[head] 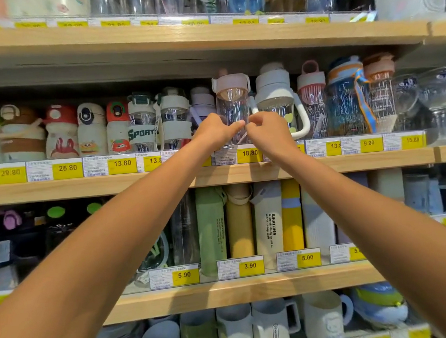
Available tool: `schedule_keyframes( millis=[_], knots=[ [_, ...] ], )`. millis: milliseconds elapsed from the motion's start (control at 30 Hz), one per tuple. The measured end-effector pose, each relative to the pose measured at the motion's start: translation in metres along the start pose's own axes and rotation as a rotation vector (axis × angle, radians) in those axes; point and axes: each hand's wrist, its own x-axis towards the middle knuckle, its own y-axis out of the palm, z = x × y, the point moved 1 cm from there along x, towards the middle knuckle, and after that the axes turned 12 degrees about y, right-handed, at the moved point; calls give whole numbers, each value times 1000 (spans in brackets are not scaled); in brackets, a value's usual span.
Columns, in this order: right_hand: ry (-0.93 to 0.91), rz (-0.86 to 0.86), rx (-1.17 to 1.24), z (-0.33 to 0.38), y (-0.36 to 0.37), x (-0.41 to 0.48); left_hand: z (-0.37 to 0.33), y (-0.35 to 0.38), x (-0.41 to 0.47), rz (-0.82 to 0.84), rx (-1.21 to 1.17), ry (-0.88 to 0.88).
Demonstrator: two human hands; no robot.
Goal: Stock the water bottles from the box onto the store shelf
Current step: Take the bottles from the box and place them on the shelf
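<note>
Seating a clear pink-lidded bottle (233, 100) on the middle shelf (83, 186).
Stands upright at 12 o'clock from both wrists, flanked by a lilac bottle (201, 100) at 9 and a white-handled bottle (274, 94) at 3. Left hand (214, 130) curled round its lower left side, thumb across the front; right hand (267, 131) with fingers (255, 123) bunched at the front, grip unclear. Equally near; likely needs a straight push toward 12.

Person: both arms bare for the whole visible length. Left forearm (110, 246), right forearm (376, 209): smooth, slim at the wrists, bare up to the frame edge. Left hand (214, 131), right hand (267, 134): bare. Fingers blurred; nails appear short and plain, not certain.
</note>
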Motion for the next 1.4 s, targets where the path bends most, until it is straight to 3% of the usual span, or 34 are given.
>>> schedule_keyframes(
  millis=[100,200,300,567,767,1133,1400],
  knots=[
    [10,12,28,-1,-1,-2,-2,0,-8,-64,-15,-28],
    [42,23,148,-4,-5,-8,-6,1,-20,-296,-43,2],
    [40,-4,244,-14,-12,-15,-19,10,-35,-448,-325,139],
    [174,-32,352,-81,-75,-57,-80,90,-82,-353,-763,123],
    [424,-28,309,-182,-154,-118,-133,198,-128,-145,-912,6],
    [1054,-203,268,-409,-350,-289,-289,453,-313,740,-985,-278],
    [1454,-336,185,-524,-475,-411,-398,587,-431,1169,-937,-394]
  ],
)
